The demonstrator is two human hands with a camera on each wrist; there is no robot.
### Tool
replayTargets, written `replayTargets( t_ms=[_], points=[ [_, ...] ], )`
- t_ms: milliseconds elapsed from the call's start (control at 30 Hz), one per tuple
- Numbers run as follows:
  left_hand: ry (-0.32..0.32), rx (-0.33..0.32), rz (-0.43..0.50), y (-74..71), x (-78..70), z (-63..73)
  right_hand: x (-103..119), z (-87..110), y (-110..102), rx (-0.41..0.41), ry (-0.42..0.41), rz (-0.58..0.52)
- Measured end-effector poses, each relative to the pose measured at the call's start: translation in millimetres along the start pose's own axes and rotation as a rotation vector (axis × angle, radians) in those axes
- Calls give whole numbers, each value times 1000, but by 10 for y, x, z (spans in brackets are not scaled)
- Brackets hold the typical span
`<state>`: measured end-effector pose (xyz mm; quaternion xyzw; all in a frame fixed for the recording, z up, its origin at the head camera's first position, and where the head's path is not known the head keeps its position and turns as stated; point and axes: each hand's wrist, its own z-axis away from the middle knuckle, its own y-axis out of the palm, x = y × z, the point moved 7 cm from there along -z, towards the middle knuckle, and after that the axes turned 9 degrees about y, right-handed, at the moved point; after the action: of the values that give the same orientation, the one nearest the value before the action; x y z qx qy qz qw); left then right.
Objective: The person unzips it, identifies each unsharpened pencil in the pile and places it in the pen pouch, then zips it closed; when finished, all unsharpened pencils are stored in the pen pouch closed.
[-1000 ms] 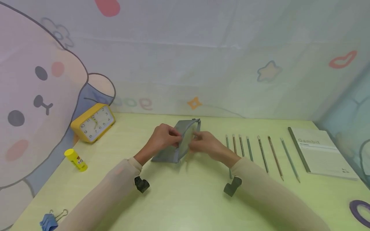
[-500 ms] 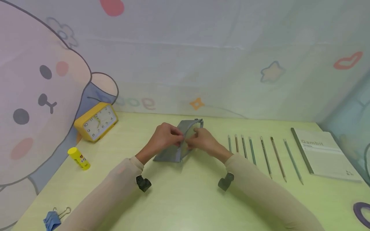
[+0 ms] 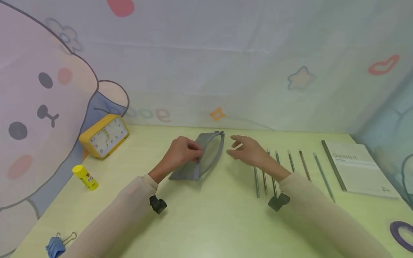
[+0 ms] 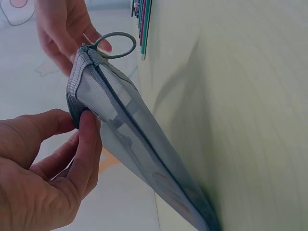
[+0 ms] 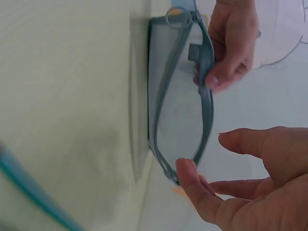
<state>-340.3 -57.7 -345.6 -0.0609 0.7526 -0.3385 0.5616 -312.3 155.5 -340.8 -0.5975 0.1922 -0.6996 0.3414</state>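
Note:
A grey see-through zip pouch (image 3: 185, 172) stands on its side on the table in the head view, its mouth gaping to the right. My left hand (image 3: 184, 152) pinches the near side of its rim between thumb and fingers, as the left wrist view also shows on the pouch (image 4: 139, 139). Just right of the mouth is my right hand (image 3: 248, 150), apart from the pouch and holding nothing, thumb and fingers spread. A ring hangs at one end of the zip. Several pencils (image 3: 256, 182) lie in a row beneath and beyond the right forearm, partly hidden by it.
To the right lie a notebook (image 3: 361, 170) and a purple tape roll (image 3: 395, 233). On the left are a yellow alarm clock (image 3: 108, 138), a yellow glue stick (image 3: 85, 177) and a blue binder clip (image 3: 55, 247). A printed cloth hangs behind the table.
My right hand has drawn back to the right, away from the pouch's mouth, and its fingers have spread. The left hand keeps its pinch on the rim in much the same place.

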Motion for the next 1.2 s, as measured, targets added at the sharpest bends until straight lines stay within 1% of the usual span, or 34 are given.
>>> replayTargets(
  t_ms=[100, 200, 300, 367, 433, 533, 700, 833, 1000, 1067, 1133, 1200],
  points=[
    [2, 0, -10, -9, -1, -9, -67, 110, -228, -62, -38, 112],
    [1, -3, -5, -16, 12, -9, -133, 206, -460, -155, -78, 199],
    [-3, -9, 9, -22, 38, -10, -208, 284, -628, -236, -102, 245],
    [-4, -10, 16, -18, 53, -18, -280, 321, -676, -250, -96, 267],
    [-2, -9, 16, -13, 56, -20, -364, 345, -675, -237, -82, 286],
    [-1, -11, 10, -13, 49, -22, -490, 366, -622, -188, -55, 323],
    [5, -11, -1, -23, 17, -17, -683, 374, -525, -108, 17, 404],
    [7, -9, 12, -30, -6, -3, -796, 353, -447, -68, 70, 394],
    [1, -9, 25, -26, 3, -12, -845, 340, -335, -70, 90, 413],
    [-6, -9, 25, -25, 9, -18, -835, 339, -299, -70, 72, 436],
    [-11, -9, 24, -28, 12, -19, -828, 331, -265, -51, 60, 443],
    [-15, -9, 24, -32, 11, -19, -812, 332, -238, -31, 45, 477]
  ],
)
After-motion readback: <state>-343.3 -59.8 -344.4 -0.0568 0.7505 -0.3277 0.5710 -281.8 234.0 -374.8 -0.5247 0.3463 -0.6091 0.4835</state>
